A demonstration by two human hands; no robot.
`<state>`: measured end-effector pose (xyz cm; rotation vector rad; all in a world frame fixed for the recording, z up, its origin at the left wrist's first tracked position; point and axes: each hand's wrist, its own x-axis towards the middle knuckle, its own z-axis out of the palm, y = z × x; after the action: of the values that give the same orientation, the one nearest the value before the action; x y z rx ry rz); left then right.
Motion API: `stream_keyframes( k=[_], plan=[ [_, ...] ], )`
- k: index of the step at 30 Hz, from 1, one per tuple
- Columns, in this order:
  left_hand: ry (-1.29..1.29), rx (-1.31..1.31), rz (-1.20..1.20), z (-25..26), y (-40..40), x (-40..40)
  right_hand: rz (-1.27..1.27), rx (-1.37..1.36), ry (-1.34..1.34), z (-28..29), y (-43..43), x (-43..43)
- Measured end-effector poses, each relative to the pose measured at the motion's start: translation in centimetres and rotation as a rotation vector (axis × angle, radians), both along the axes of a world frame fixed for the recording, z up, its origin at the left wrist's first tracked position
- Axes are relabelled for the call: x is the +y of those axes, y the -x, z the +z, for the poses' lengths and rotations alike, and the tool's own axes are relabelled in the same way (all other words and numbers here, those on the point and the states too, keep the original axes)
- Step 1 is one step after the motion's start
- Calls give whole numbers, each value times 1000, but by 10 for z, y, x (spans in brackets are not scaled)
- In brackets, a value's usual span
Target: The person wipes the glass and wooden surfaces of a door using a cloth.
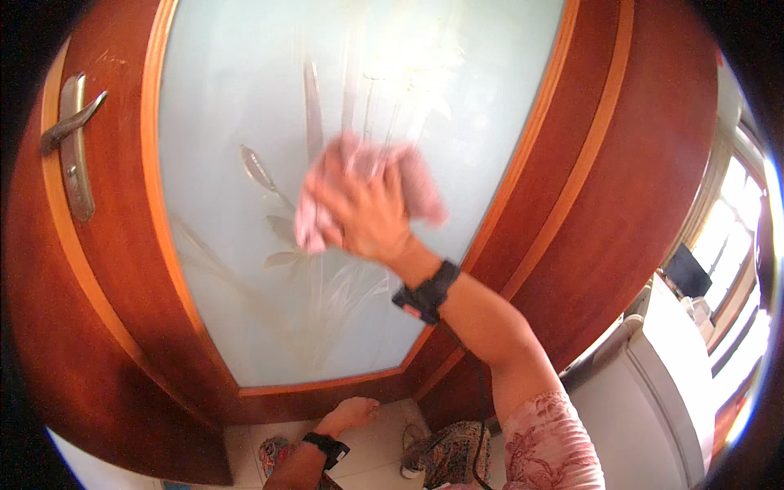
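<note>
My right hand (372,217) lies spread over a crumpled pink cloth (422,184) and presses it against the frosted glass panel (208,294) of a door. Motion blurs the hand and the cloth. Etched leaves and stems (257,168) decorate the glass around them. Low in front of me, my left hand (352,414) hangs near the door's bottom rail with its fingers curled; I see nothing in it. Each wrist wears a black band, the right one (429,293) with a cable trailing from it.
A metal lever handle (76,122) sticks out from the reddish-brown wooden door (110,257) at left. To the right stands a white appliance-like cabinet (637,392), with a bright window (732,226) beyond. Below are floor tiles (367,450) and patterned fabric (459,453) by a foot.
</note>
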<state>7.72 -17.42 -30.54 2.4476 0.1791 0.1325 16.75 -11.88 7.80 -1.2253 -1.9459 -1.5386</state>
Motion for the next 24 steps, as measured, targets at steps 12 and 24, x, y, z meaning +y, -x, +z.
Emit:
stream_keyframes(
  k=[12,24],
  plan=[
    [-28,136,30,-35,-10,5,87,-347,321,47,11,9],
    [-93,198,-47,-22,-13,-5,355,19,-317,131,84,68]
  ],
)
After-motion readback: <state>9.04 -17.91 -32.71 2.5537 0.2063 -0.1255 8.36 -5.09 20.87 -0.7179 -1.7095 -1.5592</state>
